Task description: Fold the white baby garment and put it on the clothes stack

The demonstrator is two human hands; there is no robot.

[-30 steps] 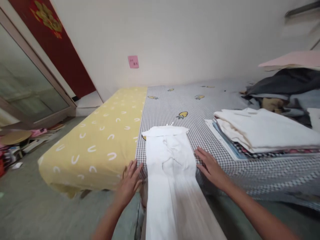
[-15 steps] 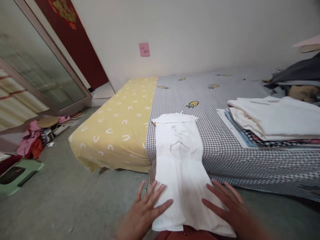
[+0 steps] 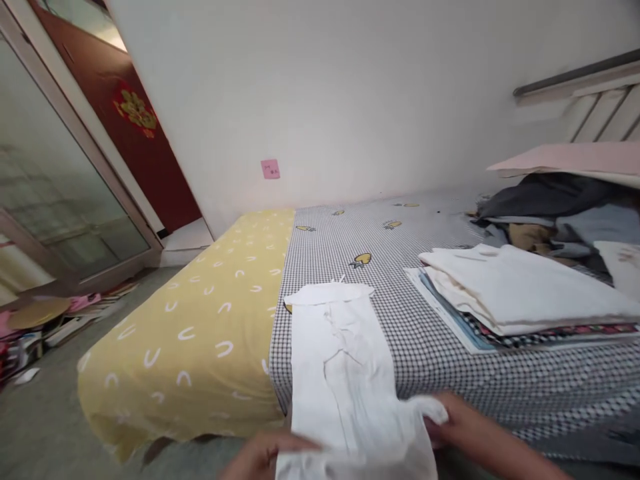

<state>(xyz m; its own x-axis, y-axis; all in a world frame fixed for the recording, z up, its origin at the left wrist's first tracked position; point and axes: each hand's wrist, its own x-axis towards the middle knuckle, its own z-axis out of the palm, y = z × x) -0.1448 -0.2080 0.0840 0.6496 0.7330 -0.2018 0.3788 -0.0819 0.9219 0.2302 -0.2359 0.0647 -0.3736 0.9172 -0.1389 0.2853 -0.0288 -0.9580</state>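
Observation:
A long white folded garment [image 3: 345,347] runs from the checked sheet over the bed's front edge toward me, with dark crease lines down its middle. My right hand [image 3: 443,417] is closed on its right edge, where the cloth bunches up in the fingers. At the lower left edge, my left hand [image 3: 273,453] is closed on the garment, slightly blurred. The near end of the cloth is lifted and curves between both hands; its lowest part is cut off by the frame.
The bed carries a yellow cover [image 3: 190,320] and a checked sheet [image 3: 340,233]. To the right lies a stack of folded clothes [image 3: 530,287], with dark clothes [image 3: 555,200] and a pink folded piece [image 3: 575,159] behind. Assorted items [image 3: 40,327] lie on the floor at left.
Both hands went from spread fingers over the garment to holding its sides, and its near end has been raised. The camera view tilted up and shifted right.

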